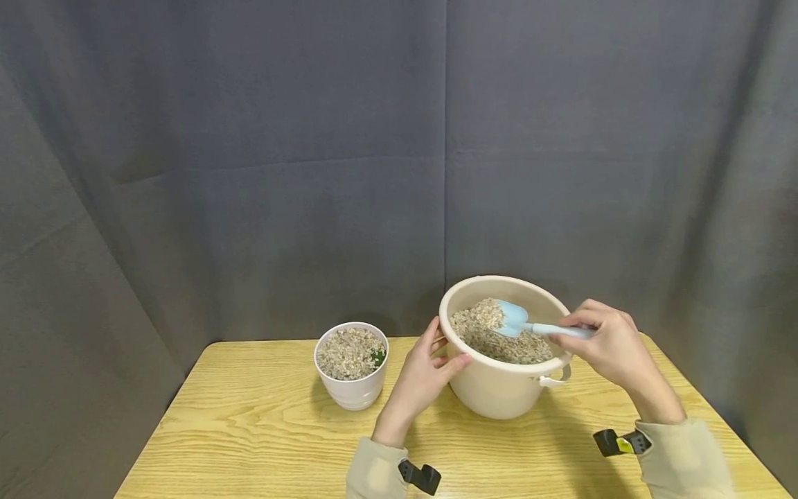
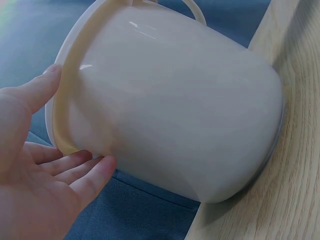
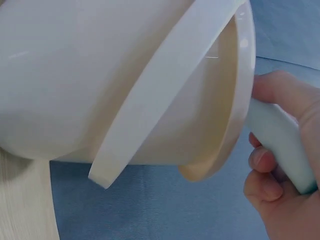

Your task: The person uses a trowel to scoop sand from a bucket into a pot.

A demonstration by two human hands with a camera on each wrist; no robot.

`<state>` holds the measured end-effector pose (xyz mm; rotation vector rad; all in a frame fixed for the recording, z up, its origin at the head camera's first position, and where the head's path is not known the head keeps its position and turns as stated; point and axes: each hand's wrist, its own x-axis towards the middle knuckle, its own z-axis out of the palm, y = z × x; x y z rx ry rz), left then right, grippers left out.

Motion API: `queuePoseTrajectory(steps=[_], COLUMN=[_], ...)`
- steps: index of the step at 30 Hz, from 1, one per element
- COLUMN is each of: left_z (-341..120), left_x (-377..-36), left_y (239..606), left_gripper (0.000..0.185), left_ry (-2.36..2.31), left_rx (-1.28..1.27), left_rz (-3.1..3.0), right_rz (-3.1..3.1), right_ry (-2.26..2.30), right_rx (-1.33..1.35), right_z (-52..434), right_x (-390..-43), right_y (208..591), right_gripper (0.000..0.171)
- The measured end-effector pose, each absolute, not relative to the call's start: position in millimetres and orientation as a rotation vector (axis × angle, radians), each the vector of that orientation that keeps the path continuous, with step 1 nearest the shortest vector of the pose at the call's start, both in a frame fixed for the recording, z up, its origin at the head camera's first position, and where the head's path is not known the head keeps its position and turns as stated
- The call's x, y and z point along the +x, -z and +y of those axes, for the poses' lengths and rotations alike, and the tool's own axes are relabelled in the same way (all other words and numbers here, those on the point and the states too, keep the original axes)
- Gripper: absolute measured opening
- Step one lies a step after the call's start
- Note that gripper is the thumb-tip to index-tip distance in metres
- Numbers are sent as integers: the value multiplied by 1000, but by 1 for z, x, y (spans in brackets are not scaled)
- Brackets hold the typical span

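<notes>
A cream bucket (image 1: 505, 378) is standing on the wooden desk (image 1: 262, 430), right of centre, holding pale gravel (image 1: 499, 339). The left hand (image 1: 424, 374) is resting against the bucket's left wall, fingers straight and slightly spread, thumb lying near the rim; in the left wrist view the fingertips (image 2: 97, 170) are touching the wall just under the rim. The right hand (image 1: 611, 346) is gripping the handle of a light blue scoop (image 1: 530, 324), fingers curled round it, the blade lying on the gravel inside the bucket. A small white pot (image 1: 351, 364), filled with the same gravel and showing a bit of green, is standing to the left, near the bucket but apart from it. A grey curtain (image 1: 312, 173) is hanging behind the desk.
</notes>
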<state>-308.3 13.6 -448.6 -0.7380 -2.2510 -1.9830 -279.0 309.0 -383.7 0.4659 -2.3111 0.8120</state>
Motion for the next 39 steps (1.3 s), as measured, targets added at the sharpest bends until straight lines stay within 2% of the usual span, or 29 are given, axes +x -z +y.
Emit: queuePoseTrajectory(steps=[14,26,39], left_z=[6,-19,-88], left_x=[-302,-297,-288], left_y=[447,447,434], left_gripper=[80,75,72], left_ry=[1932,1829,1596], left_rx=[-728,-678,-546], left_rz=[-2281,-2309,-2294], right_rz=[-2194,-2143,-2145], right_ry=[-781,-729,-744], right_rx=[349,365,254], right_z=[294,279,274], right_x=[-266,-264,-251], right_y=[395,393,387], right_gripper=[18,19,18])
